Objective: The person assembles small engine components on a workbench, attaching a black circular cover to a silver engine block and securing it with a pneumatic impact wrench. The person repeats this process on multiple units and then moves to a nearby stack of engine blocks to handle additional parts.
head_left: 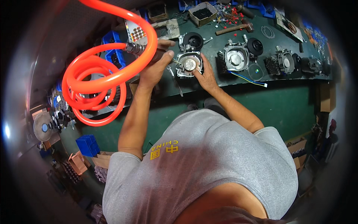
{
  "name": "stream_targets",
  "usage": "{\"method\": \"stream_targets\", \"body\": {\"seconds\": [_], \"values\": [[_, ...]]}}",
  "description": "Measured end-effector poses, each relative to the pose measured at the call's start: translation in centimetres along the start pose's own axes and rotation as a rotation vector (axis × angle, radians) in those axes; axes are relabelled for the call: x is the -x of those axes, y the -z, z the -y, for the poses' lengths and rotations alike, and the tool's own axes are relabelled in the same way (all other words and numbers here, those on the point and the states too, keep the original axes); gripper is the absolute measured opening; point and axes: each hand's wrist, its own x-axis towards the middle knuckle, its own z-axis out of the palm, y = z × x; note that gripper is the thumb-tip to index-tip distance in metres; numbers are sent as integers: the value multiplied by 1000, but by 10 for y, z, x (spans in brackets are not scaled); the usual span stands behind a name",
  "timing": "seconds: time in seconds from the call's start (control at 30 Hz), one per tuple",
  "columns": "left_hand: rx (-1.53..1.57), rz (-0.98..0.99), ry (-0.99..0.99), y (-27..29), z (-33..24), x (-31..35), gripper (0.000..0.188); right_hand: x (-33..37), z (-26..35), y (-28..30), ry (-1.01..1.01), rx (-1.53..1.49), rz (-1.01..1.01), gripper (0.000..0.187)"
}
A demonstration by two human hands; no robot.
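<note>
My left hand (154, 69) is closed around a dark air tool (146, 51), its shape mostly hidden by my fingers and by an orange coiled air hose (112, 80). A metal coupling (134, 48) joins the hose to it. Just right of that hand, a small motor unit (184, 70) with a silver cast housing and a round metal disc in its open face sits at the bench edge. My right hand (207, 79) grips its right side, thumb near the disc. Behind it is a black round part (192, 40) on a metal bracket.
Similar finned units (235, 59) (280, 63) line the green bench (209, 84) to the right. A wrench (174, 80) lies left of the held unit. Further back are a hammer (235, 28), a box of black parts (202, 14), loose wires (228, 13) and blue bins (112, 37).
</note>
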Motion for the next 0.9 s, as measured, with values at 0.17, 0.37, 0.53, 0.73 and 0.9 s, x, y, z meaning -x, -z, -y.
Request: {"method": "stream_targets", "body": {"seconds": [0.17, 0.37, 0.53, 0.73, 0.9], "values": [[25, 68, -68, -3, 14, -5, 19, 0, 2, -3, 26, 17, -11, 81], [69, -26, -135, 0, 14, -11, 16, 1, -4, -4, 6, 10, -36, 82], [178, -216, -97, -2, -4, -4, 21, -2, 5, 1, 13, 30, -33, 86], [374, -188, -104, -12, -14, -2, 27, -11, 22, 9, 23, 33, -60, 96], [239, -145, -82, -27, 4, 2, 24, 2, 4, 2, -91, -56, -52, 93]]}}
